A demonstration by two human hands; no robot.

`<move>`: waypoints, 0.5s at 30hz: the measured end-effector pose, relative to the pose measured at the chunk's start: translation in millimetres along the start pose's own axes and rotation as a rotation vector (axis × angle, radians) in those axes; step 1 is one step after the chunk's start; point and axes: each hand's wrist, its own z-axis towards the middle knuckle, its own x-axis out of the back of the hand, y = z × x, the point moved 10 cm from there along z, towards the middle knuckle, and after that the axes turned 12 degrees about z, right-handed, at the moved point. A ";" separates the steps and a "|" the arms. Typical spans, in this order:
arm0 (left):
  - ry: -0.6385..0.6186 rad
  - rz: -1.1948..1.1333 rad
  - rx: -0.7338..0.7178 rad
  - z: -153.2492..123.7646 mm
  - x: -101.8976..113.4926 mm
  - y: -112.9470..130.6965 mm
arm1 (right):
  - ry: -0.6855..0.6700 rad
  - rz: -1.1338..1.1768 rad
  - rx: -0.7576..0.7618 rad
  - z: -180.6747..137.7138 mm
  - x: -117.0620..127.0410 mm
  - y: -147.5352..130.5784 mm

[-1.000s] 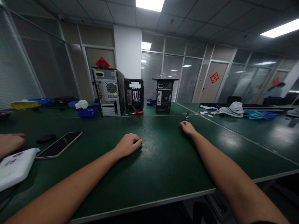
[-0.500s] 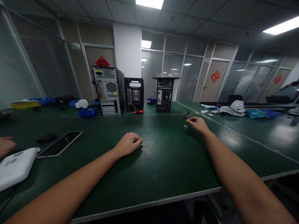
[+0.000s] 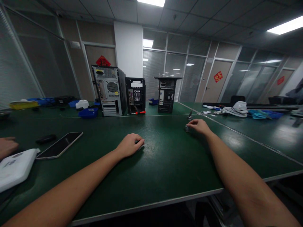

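My left hand (image 3: pixel 129 145) rests on the green tabletop (image 3: pixel 165 164) with its fingers curled in. A little dark shows between thumb and fingers, but I cannot make out what they hold, if anything. Farther right, my right hand (image 3: pixel 200 126) has thumb and fingers pinched together at a small silvery metal piece (image 3: pixel 187 128), which is close to the table surface. Just behind those fingertips a small upright metal part (image 3: pixel 189 115) with a narrow top stands apart from the hand.
Three computer cases (image 3: pixel 111 91) stand along the back, a red-handled screwdriver (image 3: pixel 140 112) before them. On the left lie a phone (image 3: pixel 60 145), a white box-like device (image 3: pixel 17 168) and another person's hand (image 3: pixel 8 147). A white hat (image 3: pixel 238 108) and cloths are back right.
My right hand has shifted slightly left and down, from beside the upright metal part to the small silvery piece, and its fingers now meet that piece. My left hand stays in place.
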 end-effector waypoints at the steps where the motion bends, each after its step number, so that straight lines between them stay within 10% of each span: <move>1: 0.001 -0.003 0.000 -0.1 0.2 0.0 | -0.005 -0.002 0.001 0.0 -0.7 -0.3; 15: -0.025 0.009 0.007 0.2 -0.7 1.0 | 0.040 -0.044 0.070 1.1 -0.8 -8.7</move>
